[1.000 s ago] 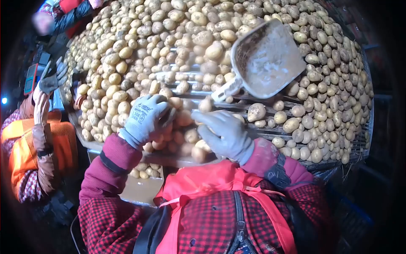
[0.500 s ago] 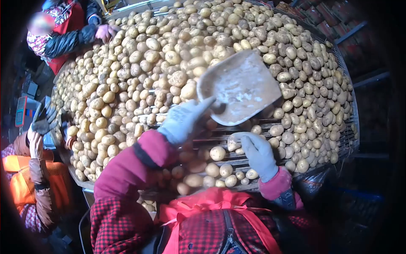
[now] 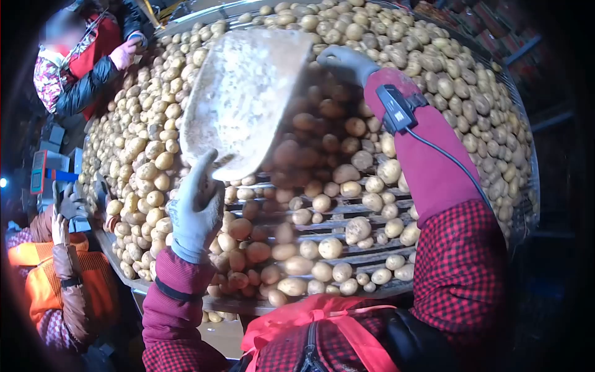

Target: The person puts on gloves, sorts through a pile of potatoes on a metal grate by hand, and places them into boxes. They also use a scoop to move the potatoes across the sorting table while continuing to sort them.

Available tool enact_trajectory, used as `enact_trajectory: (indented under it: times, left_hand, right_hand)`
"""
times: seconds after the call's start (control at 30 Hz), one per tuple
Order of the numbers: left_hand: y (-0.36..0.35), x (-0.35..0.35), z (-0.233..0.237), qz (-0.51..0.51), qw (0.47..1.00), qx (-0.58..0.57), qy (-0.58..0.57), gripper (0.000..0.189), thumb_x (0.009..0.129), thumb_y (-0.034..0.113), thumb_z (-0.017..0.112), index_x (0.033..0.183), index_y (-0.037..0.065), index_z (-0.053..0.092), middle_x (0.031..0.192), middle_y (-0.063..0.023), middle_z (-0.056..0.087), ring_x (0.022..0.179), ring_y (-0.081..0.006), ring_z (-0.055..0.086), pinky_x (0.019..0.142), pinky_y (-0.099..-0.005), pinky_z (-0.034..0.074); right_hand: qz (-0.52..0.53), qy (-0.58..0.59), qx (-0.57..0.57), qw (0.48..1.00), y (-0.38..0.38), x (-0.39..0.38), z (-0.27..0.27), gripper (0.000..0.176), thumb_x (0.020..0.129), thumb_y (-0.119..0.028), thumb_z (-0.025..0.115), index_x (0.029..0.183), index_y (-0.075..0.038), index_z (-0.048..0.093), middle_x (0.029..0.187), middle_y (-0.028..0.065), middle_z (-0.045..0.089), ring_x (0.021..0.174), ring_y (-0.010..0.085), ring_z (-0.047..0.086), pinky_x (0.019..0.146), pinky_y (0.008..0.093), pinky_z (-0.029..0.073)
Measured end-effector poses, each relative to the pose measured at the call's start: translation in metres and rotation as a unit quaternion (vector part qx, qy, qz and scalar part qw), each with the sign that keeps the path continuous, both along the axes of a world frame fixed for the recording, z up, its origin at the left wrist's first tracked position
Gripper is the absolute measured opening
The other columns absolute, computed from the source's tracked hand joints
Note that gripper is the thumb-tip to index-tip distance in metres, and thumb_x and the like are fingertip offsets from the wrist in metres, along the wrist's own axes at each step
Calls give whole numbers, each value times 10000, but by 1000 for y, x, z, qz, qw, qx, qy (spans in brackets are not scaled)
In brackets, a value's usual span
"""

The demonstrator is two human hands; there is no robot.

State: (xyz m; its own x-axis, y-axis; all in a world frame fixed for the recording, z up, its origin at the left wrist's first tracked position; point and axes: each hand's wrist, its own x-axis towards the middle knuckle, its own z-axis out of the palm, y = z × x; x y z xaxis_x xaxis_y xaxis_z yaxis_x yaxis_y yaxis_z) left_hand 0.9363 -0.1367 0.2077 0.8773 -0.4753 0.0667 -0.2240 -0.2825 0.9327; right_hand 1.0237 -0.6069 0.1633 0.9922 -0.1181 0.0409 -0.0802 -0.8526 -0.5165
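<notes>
My left hand (image 3: 197,217), in a pale grey glove, grips the near end of a large white scoop (image 3: 238,99), with a finger lying along its rim. The scoop is worn and dirt-streaked, and its wide far edge reaches over the heaped potatoes (image 3: 145,170). Beyond the scoop's right edge, my right hand (image 3: 350,65) in a matching glove reaches across the pile. Its fingers are bent and apart over the potatoes, with nothing visible in them; the fingertips are partly hidden. Between my arms, loose potatoes (image 3: 357,229) rest on a slatted surface (image 3: 347,208).
At the far left, a person in a red apron (image 3: 102,46) stands beside the heap. Nearer on the left is another person in an orange vest (image 3: 68,273). A device with a red-edged screen (image 3: 38,172) stands behind that person. Stacked bags (image 3: 486,28) are at the back right.
The scoop has swung left and tilted, with my left hand lower and further left. My right hand has moved from the near slats to the far part of the heap. More slats now show.
</notes>
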Motion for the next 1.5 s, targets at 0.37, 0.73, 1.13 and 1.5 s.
enact_trajectory:
  times: [0.37,0.73,1.13,1.5]
  left_hand:
    - [-57,21,16,-9,992,85,-95,504,912,-14,649,1400,106,612,1225,-93,717,1117,-111,651,966,-274,513]
    - [-184,4,-19,-77,955,96,-268,558,880,179,669,1410,131,502,1045,-202,688,940,-409,676,812,-498,544]
    - [-18,-47,-9,-110,920,217,-307,480,894,197,691,1339,60,574,1215,-185,607,1073,-381,603,894,-458,501]
    - [91,-108,5,-275,893,303,-188,402,871,326,702,1226,142,665,1128,-162,571,1017,-383,592,864,-483,490]
  right_hand:
    - [57,128,-95,986,96,-117,48,554,937,-620,571,1068,-117,763,1112,178,728,1032,360,694,920,436,531]
    - [-9,-146,-99,984,156,-254,15,310,783,-272,707,1011,-66,662,1057,157,618,1031,400,578,903,485,489]
    - [78,-198,152,965,271,-300,48,287,869,-96,665,1131,12,716,1185,199,690,1186,373,630,1058,471,475]
    - [194,-35,61,978,332,-274,-1,457,885,-310,706,1270,-70,655,1305,177,613,1154,368,583,1012,463,455]
